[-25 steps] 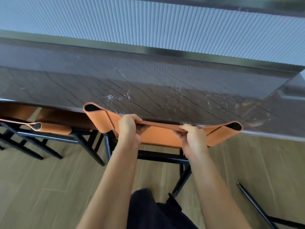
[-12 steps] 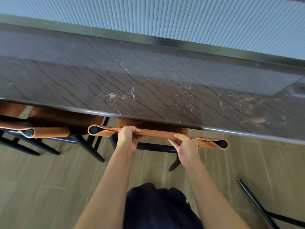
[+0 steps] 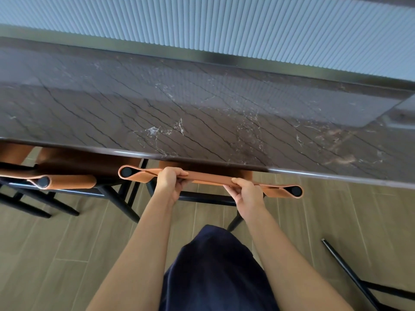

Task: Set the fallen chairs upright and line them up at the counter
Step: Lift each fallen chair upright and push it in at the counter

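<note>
An upright chair with black legs and an orange leather backrest [image 3: 211,178] stands right against the front edge of the dark marble counter [image 3: 202,122]; its seat is hidden under the counter. My left hand [image 3: 169,182] grips the top of the backrest left of its middle, and my right hand [image 3: 247,194] grips it right of its middle. A second upright chair [image 3: 67,181] of the same kind stands just to the left, also tucked under the counter edge.
Black legs of another chair [image 3: 350,272] lie low on the wooden floor at the lower right. A ribbed pale wall panel [image 3: 224,30] runs behind the counter. My dark trouser leg [image 3: 213,265] is directly below the hands.
The chair I hold has moved forward under the counter edge, and its backrest now looks level and edge-on. Both hands kept their grip.
</note>
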Tool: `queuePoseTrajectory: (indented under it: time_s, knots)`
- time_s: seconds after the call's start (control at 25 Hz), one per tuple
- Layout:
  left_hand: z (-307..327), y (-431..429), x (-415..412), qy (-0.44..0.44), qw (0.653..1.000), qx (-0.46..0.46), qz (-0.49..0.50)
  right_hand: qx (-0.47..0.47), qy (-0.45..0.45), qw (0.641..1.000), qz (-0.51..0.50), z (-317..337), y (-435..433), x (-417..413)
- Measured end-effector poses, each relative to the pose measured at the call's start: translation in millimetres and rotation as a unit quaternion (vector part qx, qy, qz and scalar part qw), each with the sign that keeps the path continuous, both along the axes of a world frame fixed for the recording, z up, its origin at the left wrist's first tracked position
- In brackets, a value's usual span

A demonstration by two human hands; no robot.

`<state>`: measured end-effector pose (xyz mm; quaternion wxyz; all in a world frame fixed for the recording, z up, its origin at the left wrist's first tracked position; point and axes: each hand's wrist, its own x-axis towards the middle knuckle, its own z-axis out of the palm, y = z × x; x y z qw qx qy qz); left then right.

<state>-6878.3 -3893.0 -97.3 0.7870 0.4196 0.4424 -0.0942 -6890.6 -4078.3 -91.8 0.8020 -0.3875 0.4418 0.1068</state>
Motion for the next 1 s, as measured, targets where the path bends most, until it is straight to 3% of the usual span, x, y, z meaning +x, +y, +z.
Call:
queuePoseTrajectory:
  time_s: [0.36, 0.72, 1.0]
  knots:
    - [-15, 0, -17, 0.013, 1.000, -0.024, -0.014, 0.022, 0.018, 0.999, 0.020, -17, -5, -11]
    - [-10, -4, -19, 0.019, 0.999, -0.029, 0.003, -0.032, 0.045, 0.994, 0.094, -18, -8, -15]
    - [-2, -22, -37, -0.007, 0.998, -0.032, 0.051, 0.018, -0.007, 0.988, 0.151, -4, -24, -34]
